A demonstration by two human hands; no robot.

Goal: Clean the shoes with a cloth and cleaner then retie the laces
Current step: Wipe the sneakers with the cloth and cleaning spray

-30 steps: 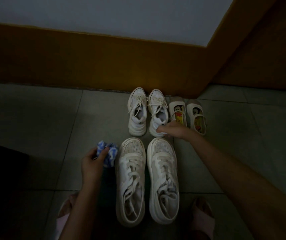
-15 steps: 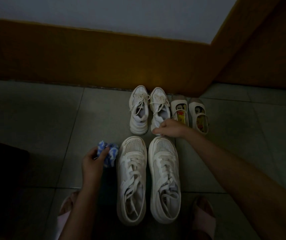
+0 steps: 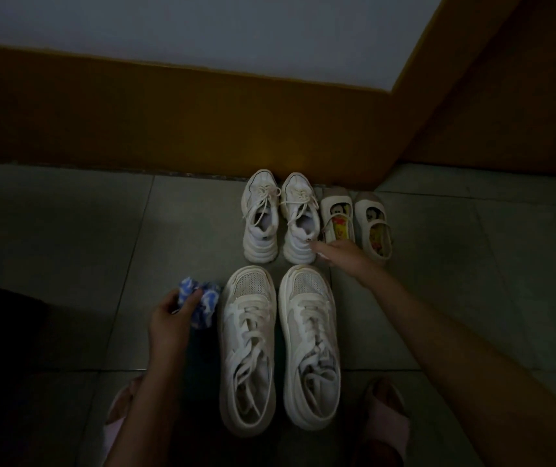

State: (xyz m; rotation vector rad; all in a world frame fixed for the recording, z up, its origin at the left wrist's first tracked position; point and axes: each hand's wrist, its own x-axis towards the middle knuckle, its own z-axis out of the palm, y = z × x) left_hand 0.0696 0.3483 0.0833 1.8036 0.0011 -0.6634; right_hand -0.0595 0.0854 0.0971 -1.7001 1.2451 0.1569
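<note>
our left hand (image 3: 168,323) grips a crumpled blue-and-white cloth (image 3: 206,306); our right hand (image 3: 342,257) is uncurled, fingers straight, tips at the heel of 1 small white sneaker (image 3: 298,210).

the left hand (image 3: 172,318) curls fingers and thumb round a crumpled blue-and-white cloth (image 3: 207,303), while the right hand (image 3: 340,256) lies palm down on an outstretched arm, fingers loosely straight and pointing forward-left.
</note>
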